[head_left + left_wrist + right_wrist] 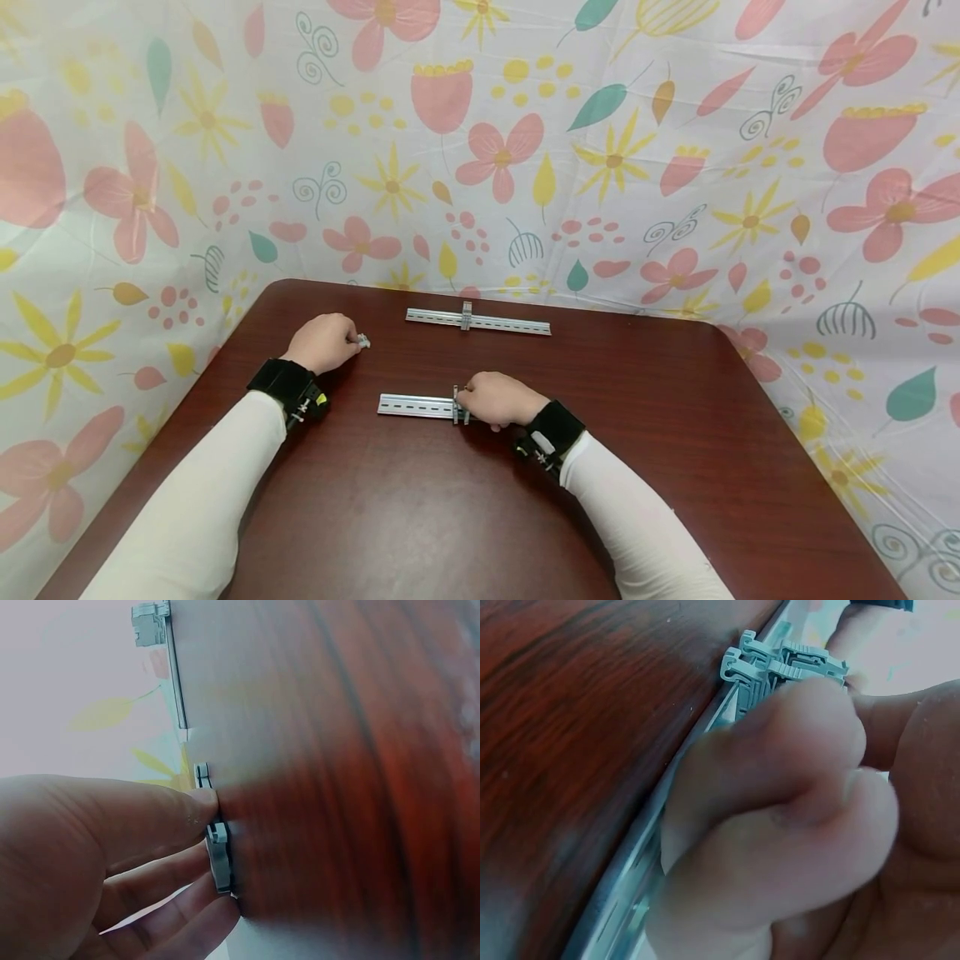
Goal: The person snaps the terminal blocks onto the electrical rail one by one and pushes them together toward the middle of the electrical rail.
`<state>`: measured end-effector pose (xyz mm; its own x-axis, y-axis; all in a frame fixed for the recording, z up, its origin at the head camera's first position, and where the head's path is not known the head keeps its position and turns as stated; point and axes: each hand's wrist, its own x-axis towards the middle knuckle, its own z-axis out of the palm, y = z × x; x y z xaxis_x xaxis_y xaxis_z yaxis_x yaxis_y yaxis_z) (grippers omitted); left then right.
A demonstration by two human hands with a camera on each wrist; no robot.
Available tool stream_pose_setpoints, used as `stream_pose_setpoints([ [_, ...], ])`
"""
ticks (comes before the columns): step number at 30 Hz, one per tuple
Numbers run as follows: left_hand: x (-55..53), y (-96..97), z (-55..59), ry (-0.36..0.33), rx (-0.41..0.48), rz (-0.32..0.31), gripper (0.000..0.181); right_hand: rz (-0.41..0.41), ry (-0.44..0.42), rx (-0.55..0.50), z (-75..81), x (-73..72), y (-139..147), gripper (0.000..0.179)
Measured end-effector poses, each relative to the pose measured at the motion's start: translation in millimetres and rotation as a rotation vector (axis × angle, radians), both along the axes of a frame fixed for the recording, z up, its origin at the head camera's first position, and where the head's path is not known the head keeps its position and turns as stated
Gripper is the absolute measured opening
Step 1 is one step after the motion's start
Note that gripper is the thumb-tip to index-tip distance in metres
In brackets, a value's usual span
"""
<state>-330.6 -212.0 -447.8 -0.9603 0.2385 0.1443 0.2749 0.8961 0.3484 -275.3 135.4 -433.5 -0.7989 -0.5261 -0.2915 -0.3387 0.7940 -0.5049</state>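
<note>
My left hand (322, 343) is at the left of the table, its thumb and fingers pinching small grey plastic rail clips (217, 859) close to the tabletop. At least two pieces show around its fingertips in the left wrist view. Nearer the middle, my right hand (498, 398) has curled fingers over the right part of a slotted metal mounting rail (415, 406). Two grey rail clips (784, 667) sit side by side across that rail. The right fingers (780, 855) grip at the nearer clip, partly hiding it and the rail.
Farther back lies a second slotted rail (510, 325) with an upright grey clip (467, 317) across it. Both rails rest on a dark reddish-brown table (420, 517). A flower-printed curtain (480, 167) hangs behind the table and along its sides.
</note>
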Motion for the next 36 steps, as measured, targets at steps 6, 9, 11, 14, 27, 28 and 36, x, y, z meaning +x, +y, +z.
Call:
stream_pose_setpoints([
  [6, 0.6, -0.2, 0.6, -0.008, 0.004, 0.006, 0.011, -0.014, -0.011, -0.016, -1.0, 0.3, 0, 0.052],
  [9, 0.6, 0.0, 0.6, -0.009, 0.009, 0.004, 0.011, -0.023, -0.010, -0.016, -1.7, -0.2, 0, 0.051],
  [11, 0.5, -0.1, 0.3, -0.008, 0.011, 0.002, 0.011, -0.025, -0.011, -0.016, -1.6, -0.2, 0, 0.051],
  [14, 0.1, -0.4, -0.1, -0.005, 0.014, -0.001, 0.011, -0.025, -0.008, -0.016, -1.8, -0.4, 0, 0.050],
  [27, -1.0, 3.8, -0.5, 0.020, 0.025, -0.022, 0.009, -0.034, -0.010, -0.022, 0.5, 1.1, 0, 0.048],
  [28, -1.2, 4.5, -0.7, 0.025, 0.027, -0.025, 0.009, -0.035, -0.010, -0.023, 0.7, 1.0, 0, 0.047],
  [36, 1.9, 11.7, 1.4, 0.065, 0.051, -0.072, 0.009, -0.048, -0.010, -0.029, 3.1, -0.2, 2, 0.042],
])
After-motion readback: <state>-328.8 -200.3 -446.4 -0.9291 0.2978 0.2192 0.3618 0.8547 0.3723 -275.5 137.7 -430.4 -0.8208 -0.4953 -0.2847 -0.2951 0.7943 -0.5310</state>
